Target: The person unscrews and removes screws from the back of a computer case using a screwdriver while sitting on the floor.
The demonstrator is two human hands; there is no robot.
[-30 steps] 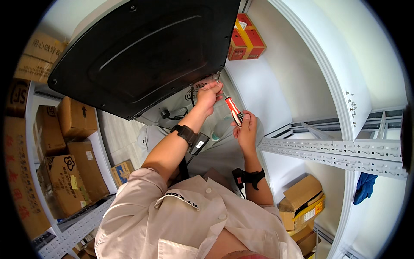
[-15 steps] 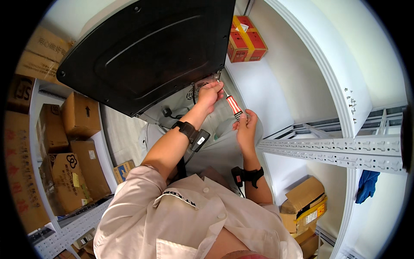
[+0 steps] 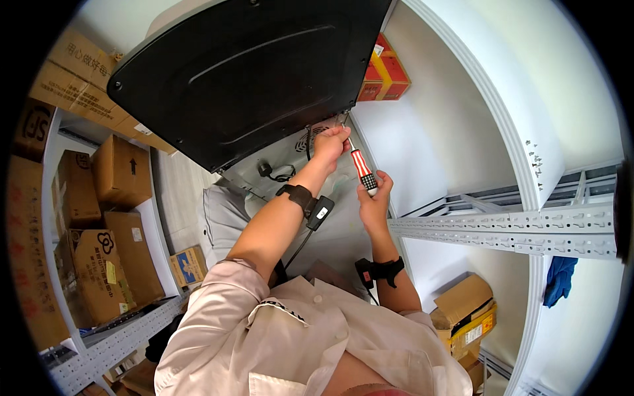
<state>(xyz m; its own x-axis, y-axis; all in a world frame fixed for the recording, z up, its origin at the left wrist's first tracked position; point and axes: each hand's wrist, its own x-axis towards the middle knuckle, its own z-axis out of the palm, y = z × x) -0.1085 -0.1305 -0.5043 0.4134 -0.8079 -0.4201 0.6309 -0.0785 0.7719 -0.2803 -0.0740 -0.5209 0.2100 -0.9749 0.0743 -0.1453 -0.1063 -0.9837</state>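
Observation:
A screwdriver [image 3: 364, 169] with a red-and-white striped handle and a dark, star-patterned end points up toward the lower right corner of a large black panel [image 3: 264, 86]. My left hand [image 3: 329, 146] is closed, its fingertips pinching the thin shaft close to that corner. The screwdriver's tip and whatever it meets are too small to make out. At the handle's butt, my right hand [image 3: 375, 206] grips with thumb and fingers. Below the panel's edge, a light housing shows a round vent grille [image 3: 303, 142] and a black cable with a plug [image 3: 265, 169].
Cardboard boxes [image 3: 122, 173] fill the shelving on the left. A red box with yellow tape [image 3: 386, 74] stands beyond the panel. To the right are a perforated metal shelf beam [image 3: 502, 228], small screws on a white upright [image 3: 533, 162], a blue cloth [image 3: 560, 280] and an opened carton [image 3: 465, 310].
The panel appears shifted rightward in view, and my left hand has shifted slightly right with it. My right hand has turned a little around the handle's end, exposing more of the patterned part.

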